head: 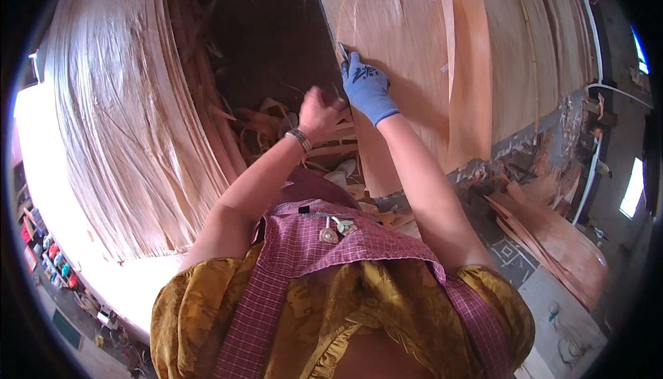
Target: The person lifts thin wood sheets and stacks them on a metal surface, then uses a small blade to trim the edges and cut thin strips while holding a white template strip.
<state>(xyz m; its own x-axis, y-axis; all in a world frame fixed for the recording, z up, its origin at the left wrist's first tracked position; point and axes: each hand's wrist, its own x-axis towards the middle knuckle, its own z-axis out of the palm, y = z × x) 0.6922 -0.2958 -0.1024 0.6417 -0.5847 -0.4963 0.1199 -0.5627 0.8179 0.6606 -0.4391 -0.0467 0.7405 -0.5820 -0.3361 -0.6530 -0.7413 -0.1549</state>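
My right hand [366,89], in a blue knit glove, grips a small knife [344,52] whose metal end points away from me. It rests at the left edge of a thin wood veneer sheet [409,78] that lies on a stack. My bare left hand [322,112] is just left of that edge, blurred, with its fingers curled. Whether it holds a strip of veneer cannot be made out. Below it, loose veneer scraps [264,120] fill the gap between two stacks.
A tall stack of veneer sheets [119,104] stands on my left. At right, more layered veneer [523,42] lies beyond a folded sheet edge [449,27]. Cut veneer pieces [554,239] lie low on the right, near a white cable or pipe [590,177].
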